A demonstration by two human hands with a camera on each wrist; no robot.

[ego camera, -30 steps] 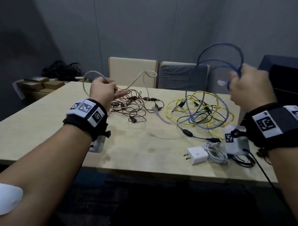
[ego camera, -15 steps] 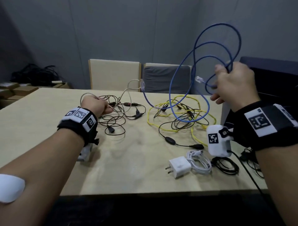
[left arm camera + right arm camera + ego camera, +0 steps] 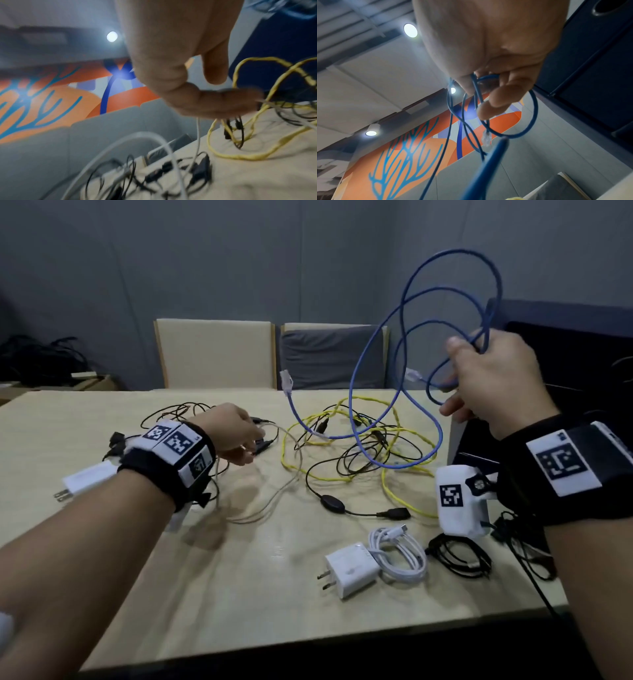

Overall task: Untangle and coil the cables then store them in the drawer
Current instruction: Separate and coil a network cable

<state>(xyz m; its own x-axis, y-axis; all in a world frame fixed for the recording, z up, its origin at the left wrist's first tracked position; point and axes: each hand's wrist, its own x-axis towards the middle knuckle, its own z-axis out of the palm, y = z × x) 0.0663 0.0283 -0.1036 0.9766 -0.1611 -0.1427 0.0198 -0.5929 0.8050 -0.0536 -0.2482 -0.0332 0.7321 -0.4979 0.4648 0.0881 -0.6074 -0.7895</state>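
Observation:
My right hand (image 3: 459, 374) is raised over the table's right side and grips several loops of the blue network cable (image 3: 455, 250). One loop hangs down onto the pile, and a clear plug (image 3: 286, 380) swings free. In the right wrist view my right hand (image 3: 488, 94) has its fingers curled round the blue cable (image 3: 534, 112). My left hand (image 3: 251, 446) is low over the table and pinches the thin white cable (image 3: 274, 498). The left wrist view shows my left hand (image 3: 223, 100) with the white cable (image 3: 198, 135) hanging below it. A yellow cable (image 3: 400, 494) and thin black cables (image 3: 359, 453) lie tangled.
On the wooden table (image 3: 239, 594) near the front lie a white charger (image 3: 352, 570) with a coiled white cord (image 3: 400, 556) and a coiled black cable (image 3: 459, 556). Another white charger (image 3: 85, 479) lies left. Two chairs (image 3: 215, 354) stand behind, and a dark cabinet (image 3: 565, 364) stands right.
My left hand has dropped from mid-air to the table with the white cable. My right hand has lifted the blue cable higher, pulling its free end up off the pile.

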